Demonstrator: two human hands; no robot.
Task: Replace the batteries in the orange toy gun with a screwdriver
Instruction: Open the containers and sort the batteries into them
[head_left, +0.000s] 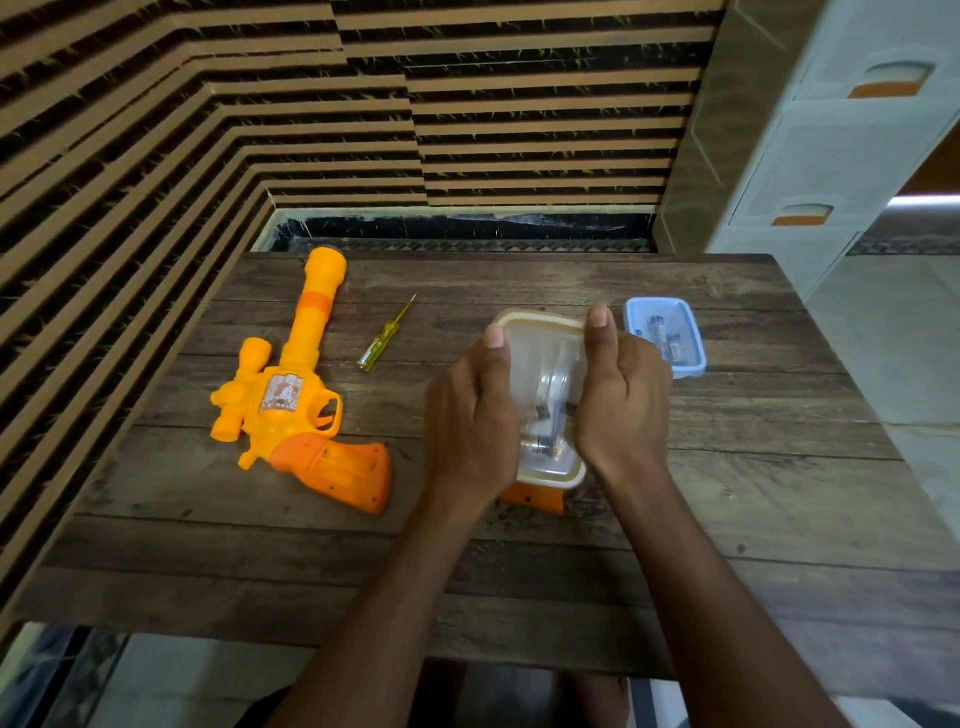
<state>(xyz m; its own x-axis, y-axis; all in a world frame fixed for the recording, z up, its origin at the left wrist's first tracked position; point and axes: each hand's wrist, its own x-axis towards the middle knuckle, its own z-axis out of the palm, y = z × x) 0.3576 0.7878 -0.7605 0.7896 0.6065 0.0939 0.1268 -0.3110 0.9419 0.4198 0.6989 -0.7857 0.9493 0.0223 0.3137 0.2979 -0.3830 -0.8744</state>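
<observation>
Presently: both hands hold the clear cream-rimmed plastic box (545, 358) at the table's centre, apparently prising off its lid.

Left hand (470, 415) and right hand (623, 400) grip opposite sides of the box, thumbs on the far rim; batteries (543, 444) lie inside. Advice: keep the box level and lift one corner first, so the contents do not spill. Orange plastic toy gun (291, 395) lies well to the left on the dark wooden table (519, 571), yellow clear-handled screwdriver (382, 340) beside it, both untouched. A small orange plastic piece (535, 500) sits under the box's near edge and could be knocked. Blue-rimmed plastic tub (688, 371) stands just behind the right hand.
</observation>
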